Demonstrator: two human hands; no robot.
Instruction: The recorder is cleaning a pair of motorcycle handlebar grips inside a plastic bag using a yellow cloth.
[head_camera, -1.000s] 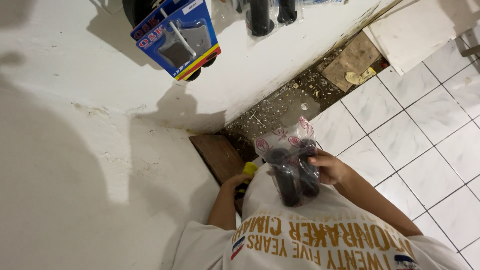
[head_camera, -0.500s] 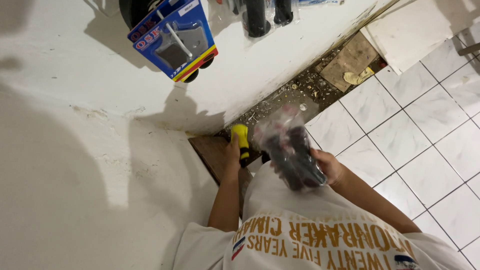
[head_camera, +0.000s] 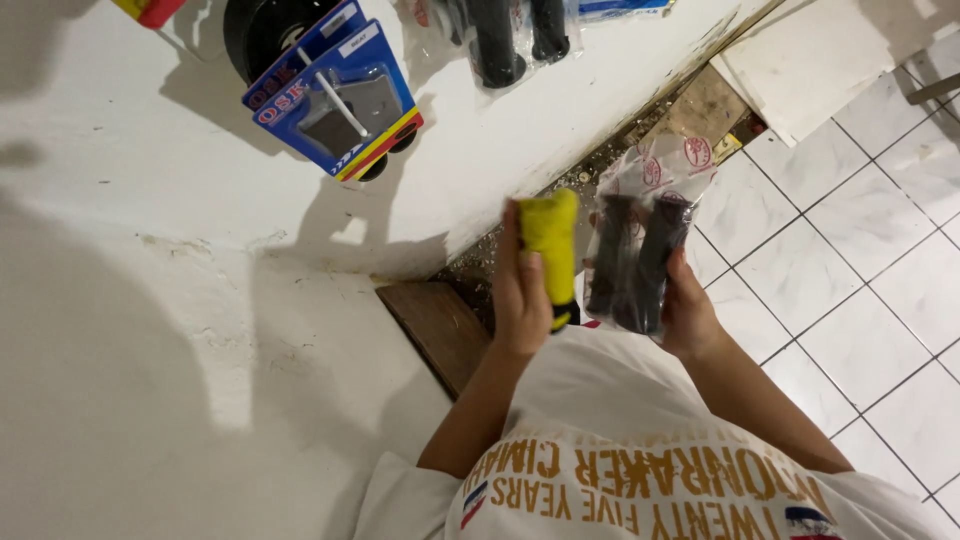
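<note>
— Holding what, on the left?

— Left hand (head_camera: 522, 300) wrapping around a bright yellow cylindrical tool with a black end (head_camera: 551, 247), fingers closed on its lower half, yellow end pointing up and away from the palm.

— And on the right?

— Right hand (head_camera: 688, 312) gripping from below a clear plastic bag with two black tubular rubber grips inside (head_camera: 640, 235), bag standing up above the fingers, just beside the yellow tool but not touching it, as far as can be told.

— How far along, judging from that?

— Both items lifted and sitting side by side in front of the chest; bag looking unopened, grips inside, so probably early. Nothing being fitted or cut yet.

— Anything around the hands?

— Beyond the left hand, a white wall (head_camera: 180, 200) with a blue carded blister pack hanging on it (head_camera: 335, 105) and another clear pack of black grips (head_camera: 510, 35) higher up. Below the left wrist, a dark brown wooden board (head_camera: 435, 325). Past the right hand, white glossy floor tiles (head_camera: 860, 270) and a strip of rubble (head_camera: 600, 165) along the wall base.

— Hard to make out?

— Black end of the yellow tool mostly hidden by the palm; kind of tool unclear. Bag's top seal blurred. Hanging items cut off by the upper edge.
</note>
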